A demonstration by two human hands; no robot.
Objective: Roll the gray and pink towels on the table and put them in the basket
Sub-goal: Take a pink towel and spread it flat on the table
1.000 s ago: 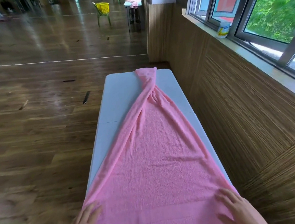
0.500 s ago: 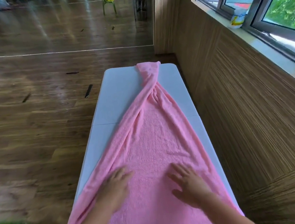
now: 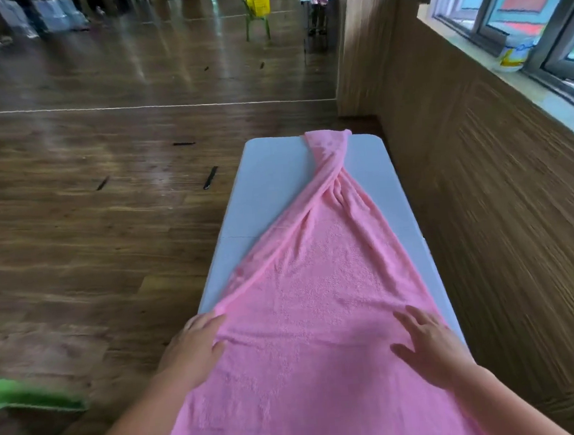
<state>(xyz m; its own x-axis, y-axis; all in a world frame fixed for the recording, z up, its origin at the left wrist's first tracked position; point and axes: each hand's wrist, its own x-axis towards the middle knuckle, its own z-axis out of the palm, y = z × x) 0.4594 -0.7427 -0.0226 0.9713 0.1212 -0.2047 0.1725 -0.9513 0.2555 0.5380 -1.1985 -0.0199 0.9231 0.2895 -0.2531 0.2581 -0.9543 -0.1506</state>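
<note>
A long pink towel (image 3: 321,283) lies lengthwise on the narrow white table (image 3: 269,181), wide near me and twisted into a narrow strip at the far end. My left hand (image 3: 195,341) rests flat at the towel's left edge, by the table's left side, with its thumb on the cloth. My right hand (image 3: 425,340) lies palm down with fingers spread on the towel's right part. Neither hand holds anything. No gray towel shows here.
A wood-panelled wall (image 3: 504,200) runs close along the table's right side, with a window sill above. Dark wooden floor (image 3: 89,215) spreads to the left. A green thing (image 3: 21,396) blurs at lower left. Far off stand a yellow basket on a green chair (image 3: 257,5) and another table with a person.
Both hands have slid outward from the towel's middle toward its left and right edges. The view has swung a little to the left.
</note>
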